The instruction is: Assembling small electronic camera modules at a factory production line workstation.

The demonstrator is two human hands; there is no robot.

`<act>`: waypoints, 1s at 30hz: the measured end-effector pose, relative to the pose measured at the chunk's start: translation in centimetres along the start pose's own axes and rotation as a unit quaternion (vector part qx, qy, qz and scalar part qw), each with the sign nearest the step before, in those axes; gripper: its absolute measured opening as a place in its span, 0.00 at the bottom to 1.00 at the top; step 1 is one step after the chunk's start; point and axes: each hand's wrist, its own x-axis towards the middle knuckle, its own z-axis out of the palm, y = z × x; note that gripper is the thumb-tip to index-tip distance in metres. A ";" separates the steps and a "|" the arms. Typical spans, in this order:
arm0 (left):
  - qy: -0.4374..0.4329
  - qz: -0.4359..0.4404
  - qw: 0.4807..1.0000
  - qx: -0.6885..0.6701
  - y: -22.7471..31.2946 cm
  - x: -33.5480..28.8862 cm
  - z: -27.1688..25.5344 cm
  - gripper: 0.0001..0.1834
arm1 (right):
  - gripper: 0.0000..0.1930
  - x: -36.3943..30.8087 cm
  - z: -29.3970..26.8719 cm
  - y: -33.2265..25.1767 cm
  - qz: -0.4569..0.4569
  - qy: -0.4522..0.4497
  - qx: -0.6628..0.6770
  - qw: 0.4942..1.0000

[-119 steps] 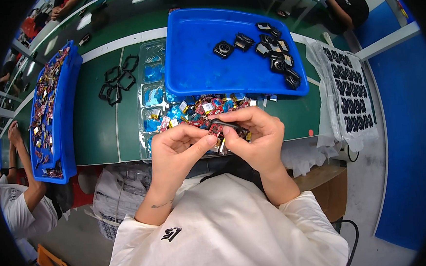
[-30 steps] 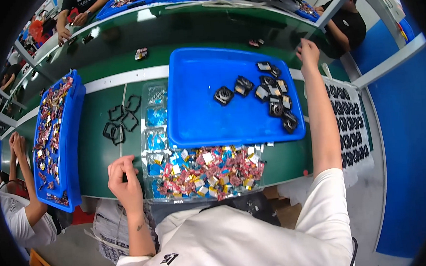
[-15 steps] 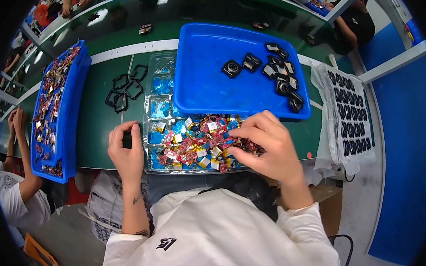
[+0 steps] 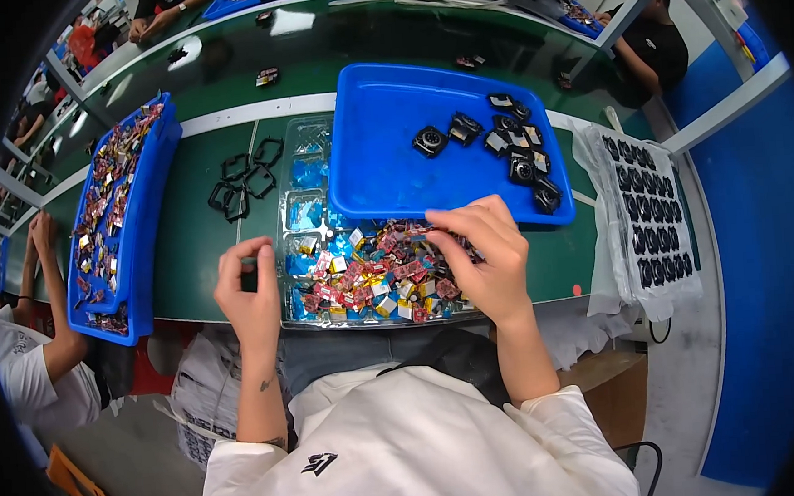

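Note:
My right hand hovers over a heap of small red circuit boards with silver and yellow battery cells. Its thumb and fingertips close on a small circuit board, partly hidden by the fingers. The heap fills the near part of a clear plastic compartment tray with blue film in its pockets. My left hand is at the tray's left edge, its thumb and forefinger curled until the tips meet, with nothing visible in them. Several black square frames lie on the green table beyond it.
A blue tray overlaps the clear tray's far side and holds several black cased units. At left stands a blue bin of circuit boards. White sheeting with rows of black parts lies at right. Other people work nearby.
My right hand has moved left and slightly up from the heap, its fingertips now pinched on a small board. My left hand keeps its curled shape. The whole view has shifted slightly.

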 end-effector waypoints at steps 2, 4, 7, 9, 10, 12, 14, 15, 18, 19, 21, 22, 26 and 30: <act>-0.032 0.031 0.998 -0.032 1.5 -0.2 0.6 0.03 | 0.10 0.5 -0.3 -0.1 -0.032 0.044 0.012 0.998; -0.064 0.106 0.992 -0.028 3.5 -0.3 1.0 0.05 | 0.09 0.7 -0.3 -0.4 -0.009 0.067 0.030 0.997; -0.123 0.181 0.974 -0.052 5.9 -0.1 1.9 0.08 | 0.08 0.7 -0.2 -0.7 0.037 0.081 0.076 0.993; -0.138 0.189 0.970 -0.062 7.1 -0.1 2.8 0.10 | 0.07 0.5 0.2 -1.1 0.059 0.072 0.107 0.990; -0.154 0.198 0.965 -0.073 7.5 -0.1 3.3 0.11 | 0.08 0.3 0.3 -1.5 0.061 0.051 0.117 0.990; -0.169 0.184 0.965 -0.079 8.2 -0.1 4.1 0.12 | 0.07 0.3 0.5 -2.3 0.057 0.019 0.137 0.989; -0.201 0.151 0.963 -0.096 8.2 -0.1 4.8 0.15 | 0.07 0.2 0.8 -2.5 0.064 0.019 0.144 0.987; -0.204 0.151 0.962 -0.098 8.2 -0.2 4.7 0.15 | 0.07 0.1 0.9 -2.6 0.069 0.021 0.148 0.986; -0.225 0.060 0.957 -0.171 7.8 -0.6 4.5 0.16 | 0.05 -0.4 0.8 -2.5 0.159 0.024 0.167 0.973; -0.230 0.071 0.957 -0.163 7.6 -0.6 4.4 0.17 | 0.05 -0.4 0.7 -2.6 0.213 0.020 0.177 0.961; -0.234 0.080 0.957 -0.154 7.6 -0.5 4.2 0.18 | 0.04 -0.4 0.5 -2.3 0.180 0.005 0.156 0.971; -0.218 0.135 0.958 -0.126 7.7 -0.3 4.1 0.19 | 0.04 -0.4 0.6 -2.1 0.151 -0.010 0.160 0.975; -0.238 0.141 0.956 -0.099 8.2 -0.2 4.2 0.18 | 0.04 0.0 0.4 -2.1 0.074 -0.027 0.146 0.986; -0.215 0.094 0.953 -0.192 8.0 -1.0 4.7 0.15 | 0.04 -0.7 0.7 -2.5 0.214 0.016 0.306 0.928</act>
